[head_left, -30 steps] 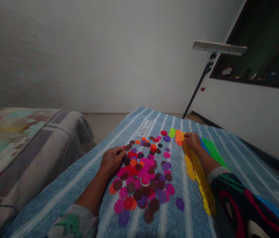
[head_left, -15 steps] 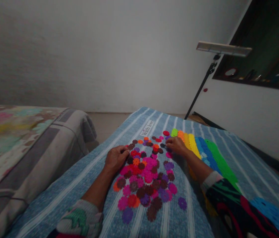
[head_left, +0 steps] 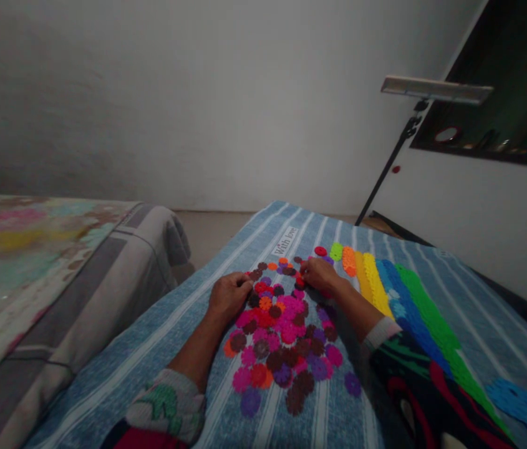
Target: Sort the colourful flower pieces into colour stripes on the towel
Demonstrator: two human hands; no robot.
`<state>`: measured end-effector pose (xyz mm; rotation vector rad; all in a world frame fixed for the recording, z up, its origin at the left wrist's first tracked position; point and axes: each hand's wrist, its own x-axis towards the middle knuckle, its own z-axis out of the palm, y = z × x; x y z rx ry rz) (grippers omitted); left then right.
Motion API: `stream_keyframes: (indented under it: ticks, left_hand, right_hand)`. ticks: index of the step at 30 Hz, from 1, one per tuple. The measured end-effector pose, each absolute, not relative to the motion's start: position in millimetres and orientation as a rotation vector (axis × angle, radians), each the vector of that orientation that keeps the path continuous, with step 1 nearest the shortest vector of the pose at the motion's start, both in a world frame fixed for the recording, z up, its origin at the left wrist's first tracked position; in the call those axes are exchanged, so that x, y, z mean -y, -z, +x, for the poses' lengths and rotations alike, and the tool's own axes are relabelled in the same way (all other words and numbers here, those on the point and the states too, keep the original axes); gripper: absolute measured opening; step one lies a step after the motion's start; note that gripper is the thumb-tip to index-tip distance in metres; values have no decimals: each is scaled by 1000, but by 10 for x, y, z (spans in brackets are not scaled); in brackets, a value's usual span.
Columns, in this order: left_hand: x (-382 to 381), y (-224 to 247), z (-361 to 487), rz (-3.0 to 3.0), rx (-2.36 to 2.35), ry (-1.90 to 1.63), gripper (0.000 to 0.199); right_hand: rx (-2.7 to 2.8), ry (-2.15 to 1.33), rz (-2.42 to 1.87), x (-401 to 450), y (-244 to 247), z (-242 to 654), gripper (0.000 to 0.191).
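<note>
Magenta, maroon, red and purple plastic flower-shaped discs [head_left: 277, 330] lie heaped at the centre of a blue striped cloth [head_left: 151, 380]. The left hand [head_left: 228, 297], reaching in from 6 o'clock, lies palm down on the heap's 10 o'clock edge with its fingers curled. The right hand [head_left: 320, 275] presses its fingertips [head_left: 304, 269] down near the heap's 12 o'clock edge. Whether either hand grips a disc, I cannot tell. At 2 o'clock, bands of orange, yellow, blue and green discs [head_left: 408, 305] fan outward across the cloth. A patterned bed [head_left: 43, 262] sits at 9 o'clock, and a lamp on a black stand [head_left: 436, 90] at 1 o'clock.
</note>
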<state>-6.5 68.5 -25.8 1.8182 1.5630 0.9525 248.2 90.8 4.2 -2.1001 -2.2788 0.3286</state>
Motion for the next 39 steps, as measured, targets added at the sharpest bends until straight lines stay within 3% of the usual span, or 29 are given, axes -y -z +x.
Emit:
stream_keyframes:
  ticks: [16, 30, 39]
  left_hand:
    - [-668, 241, -76, 1843, -1537, -973, 23]
    - [-654, 277, -77, 1839, -1568, -955, 24]
    - [-643, 288, -70, 1806, -1574, -981, 21]
  right_hand:
    - [2107, -450, -2175, -983, -49, 2519, 31]
    - [1769, -665, -1994, -1332, -35, 2367, 33]
    - [1833, -659, -2046, -1513, 11, 2087, 34]
